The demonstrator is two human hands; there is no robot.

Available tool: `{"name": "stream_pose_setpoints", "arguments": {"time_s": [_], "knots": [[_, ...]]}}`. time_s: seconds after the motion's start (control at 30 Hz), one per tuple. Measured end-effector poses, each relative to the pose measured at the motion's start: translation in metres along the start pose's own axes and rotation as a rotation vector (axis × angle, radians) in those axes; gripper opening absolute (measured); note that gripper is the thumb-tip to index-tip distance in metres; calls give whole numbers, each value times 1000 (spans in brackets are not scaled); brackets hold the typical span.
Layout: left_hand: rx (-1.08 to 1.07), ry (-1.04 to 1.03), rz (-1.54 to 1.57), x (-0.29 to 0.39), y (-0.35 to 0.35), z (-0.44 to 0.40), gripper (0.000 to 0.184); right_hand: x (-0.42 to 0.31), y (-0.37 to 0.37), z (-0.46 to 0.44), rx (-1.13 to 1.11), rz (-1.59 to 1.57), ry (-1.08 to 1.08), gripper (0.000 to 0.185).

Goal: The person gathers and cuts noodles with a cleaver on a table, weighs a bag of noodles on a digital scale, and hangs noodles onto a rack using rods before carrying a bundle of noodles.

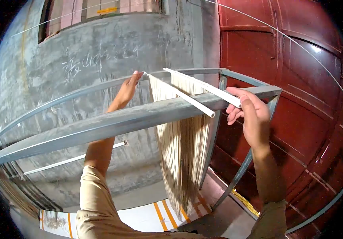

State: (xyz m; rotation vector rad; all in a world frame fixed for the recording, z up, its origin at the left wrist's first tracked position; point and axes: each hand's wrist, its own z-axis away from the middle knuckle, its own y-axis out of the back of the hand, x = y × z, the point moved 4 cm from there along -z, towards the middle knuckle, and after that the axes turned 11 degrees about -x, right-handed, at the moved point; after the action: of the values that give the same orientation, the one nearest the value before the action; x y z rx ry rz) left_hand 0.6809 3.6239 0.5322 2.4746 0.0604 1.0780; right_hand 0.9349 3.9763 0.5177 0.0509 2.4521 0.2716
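Two white rods lie across the grey metal frame, a left rod (183, 95) and a right rod (203, 85). Long, thin cream strands (181, 155) hang from them in a dense curtain, narrowing toward the floor; whether they are noodles or yarn I cannot tell. At the far tip of the left rod is my left hand (129, 89), its fingers closed at that end and its forearm passing behind the front rail. My right hand (253, 115) pinches the near end of the right rod between thumb and forefinger, the other fingers curled below.
The frame's front rail (99, 125) crosses before me, with a back rail (80, 91) behind. A grey wall (111, 47) with chalk writing stands beyond. Red metal doors (310, 99) rise at right. A white sheet with orange stripes (139, 217) covers floor below; darker strands (24, 191) hang at left.
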Motion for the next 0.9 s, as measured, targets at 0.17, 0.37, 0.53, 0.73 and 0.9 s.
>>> {"name": "stream_pose_setpoints", "arguments": {"time_s": [0.17, 0.37, 0.53, 0.73, 0.9], "knots": [[0, -18, 1, -6, -2, 0, 76, -1, -11, 0, 13, -58, -6, 42], [53, -44, 111, -21, -1, -6, 76, -9, -26, 0, 12, 0, 3, 40], [131, 13, 305, -52, 6, -3, 72, -14, -39, 0, -3, 1, 77, 38], [145, 229, 425, -111, 8, 14, 74, -15, -51, -5, -45, -59, -1, 44], [-76, 168, 574, -167, -20, 35, 69, -15, -54, -5, -59, 161, 98, 77]]}}
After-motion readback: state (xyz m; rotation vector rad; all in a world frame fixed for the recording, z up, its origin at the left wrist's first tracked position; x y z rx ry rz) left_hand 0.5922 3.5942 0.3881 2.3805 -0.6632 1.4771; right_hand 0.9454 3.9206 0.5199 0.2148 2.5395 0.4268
